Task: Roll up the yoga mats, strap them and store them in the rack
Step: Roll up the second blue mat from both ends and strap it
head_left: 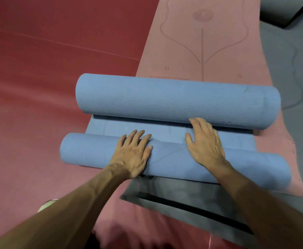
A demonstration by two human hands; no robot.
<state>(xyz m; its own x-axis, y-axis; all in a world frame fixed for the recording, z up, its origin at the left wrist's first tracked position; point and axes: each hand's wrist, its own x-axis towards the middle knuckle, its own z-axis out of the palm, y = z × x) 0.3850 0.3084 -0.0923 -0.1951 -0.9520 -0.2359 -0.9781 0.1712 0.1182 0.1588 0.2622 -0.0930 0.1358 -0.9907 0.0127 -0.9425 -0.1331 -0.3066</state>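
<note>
Pressing flat on the near blue roll [93, 150], the left hand [134, 153] and right hand [206, 142] lay with fingers straight and spread, gripping nothing.

Both ends of that roll showed, but its middle was covered by the hands, and motion blur softened its right end. A flat blue strip [122, 125] ran from it under the far blue roll [165, 99] (whether the two rolls were one mat could not be told). The right fingertips reached the foot of the far roll. Both rolls were thick foam cylinders with a fine wavy ribbing. They lay across a smooth pink mat [219, 51] printed with thin curved lines, on the red floor [48, 69]. A dark grey mat [174, 196] with a black stripe stuck out beneath, half hidden by the forearms. A pale object [46, 204] beside the left forearm was too cut off to identify.
</note>
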